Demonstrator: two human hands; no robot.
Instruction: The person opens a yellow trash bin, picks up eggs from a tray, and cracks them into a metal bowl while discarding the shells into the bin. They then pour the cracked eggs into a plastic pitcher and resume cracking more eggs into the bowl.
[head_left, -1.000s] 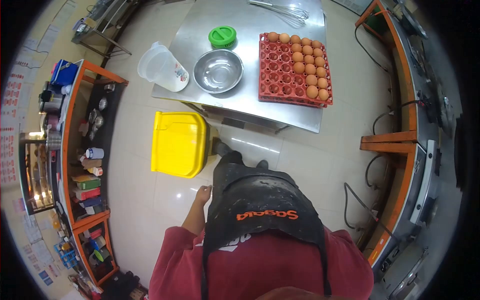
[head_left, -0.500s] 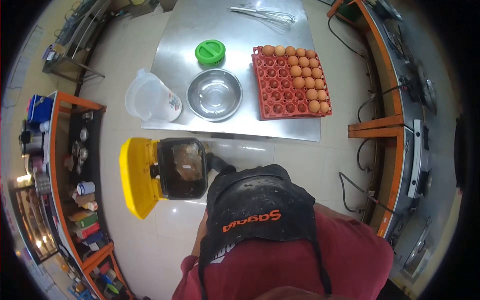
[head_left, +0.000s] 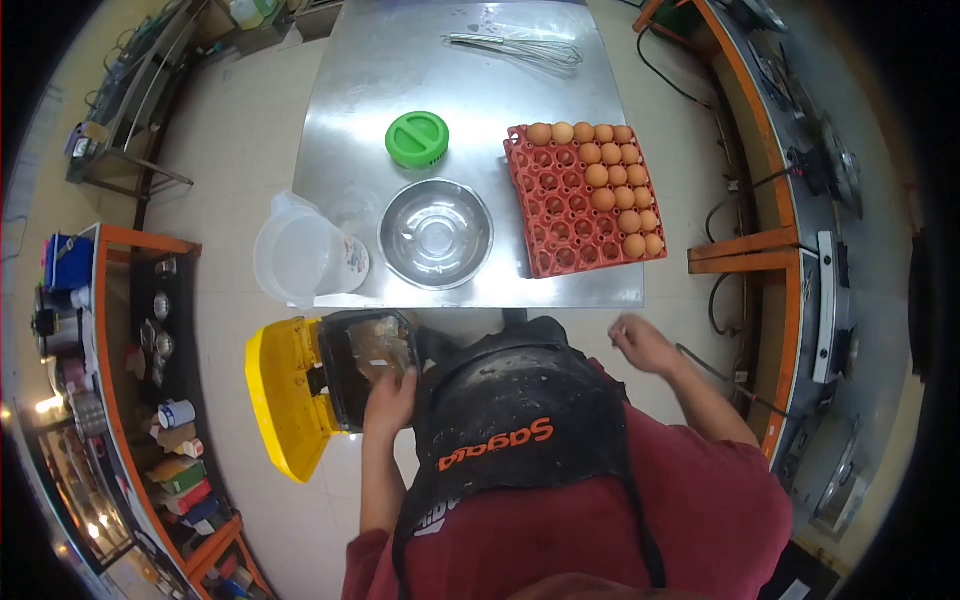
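Bin (head_left: 345, 400): on the floor, at the near left corner of the table (head_left: 350, 60); yellow lid (head_left: 283, 400) swung open to the left, clear bag (head_left: 380, 342) inside. Left hand (head_left: 391, 399): at the bin's right rim, beside the bag; finger grip cannot be determined. Right hand (head_left: 645, 346): just off the table's near right corner, fingers bent; full closure cannot be determined. Jug (head_left: 300, 250): at the near left corner, overhanging the left edge. Bowl (head_left: 436, 234): by the near edge, right of the jug. Green lid (head_left: 417, 139): behind the bowl. Egg tray (head_left: 555, 230): toward the near right corner, partly filled with eggs (head_left: 621, 173). Whisk (head_left: 520, 50): toward the far right corner.
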